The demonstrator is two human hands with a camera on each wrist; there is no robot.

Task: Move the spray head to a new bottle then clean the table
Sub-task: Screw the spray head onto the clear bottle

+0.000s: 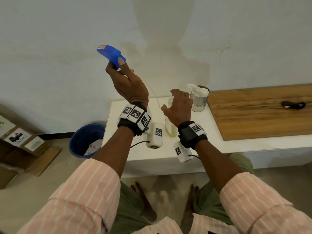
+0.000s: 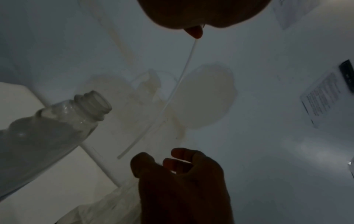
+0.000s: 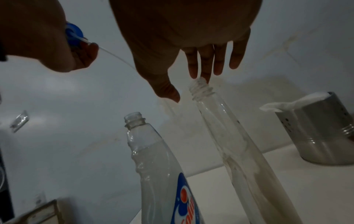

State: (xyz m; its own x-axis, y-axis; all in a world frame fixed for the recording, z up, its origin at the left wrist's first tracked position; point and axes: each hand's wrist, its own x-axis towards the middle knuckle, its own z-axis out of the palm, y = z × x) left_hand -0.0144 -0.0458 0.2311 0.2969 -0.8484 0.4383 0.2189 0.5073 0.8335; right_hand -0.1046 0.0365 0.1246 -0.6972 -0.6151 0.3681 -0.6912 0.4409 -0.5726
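My left hand [image 1: 116, 63] is raised in front of the wall and grips the blue spray head [image 1: 110, 53]. Its thin clear tube [image 1: 155, 95] hangs free in the air. In the right wrist view two uncapped bottles stand on the white table [image 1: 135, 154]: a labelled bottle [image 3: 153, 166] full of clear liquid, and a tall, nearly empty bottle [image 3: 229, 136]. My right hand [image 1: 175, 100] hovers open just above the neck of the tall bottle [image 1: 170, 130], holding nothing. The left wrist view shows the tube [image 2: 172, 94] ending beside the open neck of the full bottle [image 2: 57, 128].
A metal can [image 1: 200, 98] stuffed with white tissue stands right behind the bottles. A wooden board [image 1: 260, 112] with a black object [image 1: 293, 105] covers the table's right part. A blue bucket [image 1: 86, 141] and cardboard boxes [image 1: 18, 144] sit on the floor to the left.
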